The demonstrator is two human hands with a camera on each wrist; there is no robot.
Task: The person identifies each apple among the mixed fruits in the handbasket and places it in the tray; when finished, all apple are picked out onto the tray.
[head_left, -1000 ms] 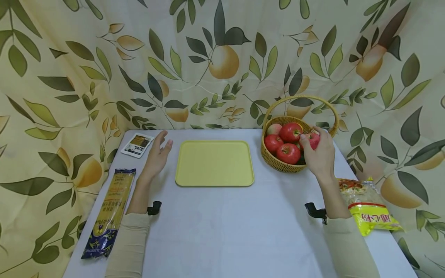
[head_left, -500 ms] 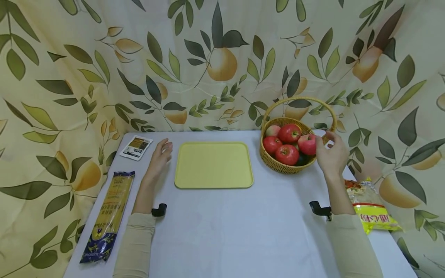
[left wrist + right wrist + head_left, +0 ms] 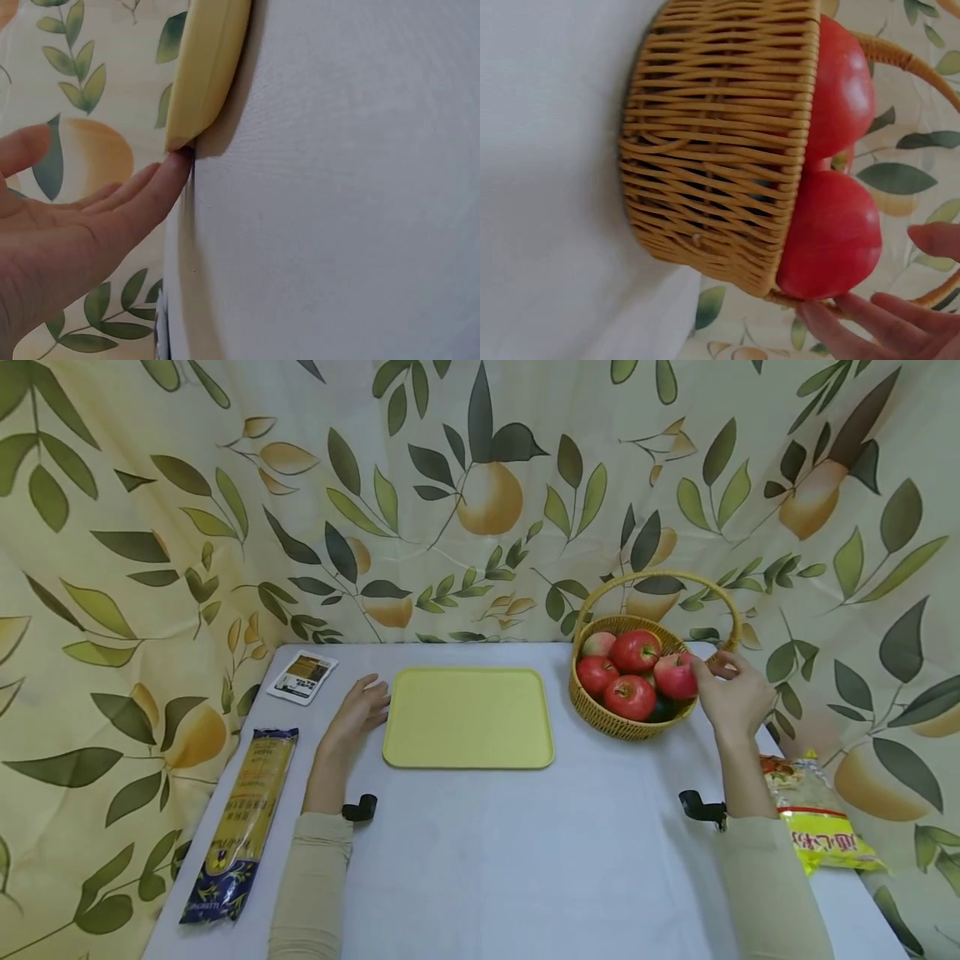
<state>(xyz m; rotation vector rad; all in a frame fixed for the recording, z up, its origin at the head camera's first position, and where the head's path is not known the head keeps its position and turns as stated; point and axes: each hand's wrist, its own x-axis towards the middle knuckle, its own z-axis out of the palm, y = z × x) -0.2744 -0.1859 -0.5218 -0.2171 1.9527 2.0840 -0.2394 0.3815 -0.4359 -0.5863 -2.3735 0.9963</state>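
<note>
My left hand (image 3: 351, 718) is at the left edge of a yellow rectangular tray (image 3: 468, 718), its fingers extended. In the left wrist view, a fingertip (image 3: 180, 159) meets the underside of the tray's rim (image 3: 210, 67), with the thumb held apart. Beside the right side of a wicker basket (image 3: 618, 724) is my right hand (image 3: 735, 697), close to a red apple (image 3: 675, 675) at the basket's right. The right wrist view shows its loosely extended fingers by that apple (image 3: 832, 236) and the basket rim, thumb apart. Whether they touch the apple is unclear. Several red apples fill the basket.
A spaghetti packet (image 3: 240, 827) lies at the table's left, with a small white pouch (image 3: 302, 677) behind it. On the right, a yellow and clear noodle bag (image 3: 821, 827) lies partly behind my right forearm. A patterned curtain (image 3: 480, 577) stands behind the white table (image 3: 510, 860).
My right hand has let go of the red apple, now resting in the basket, and moved right to the basket's side. My left hand has moved right, up to the tray's left edge.
</note>
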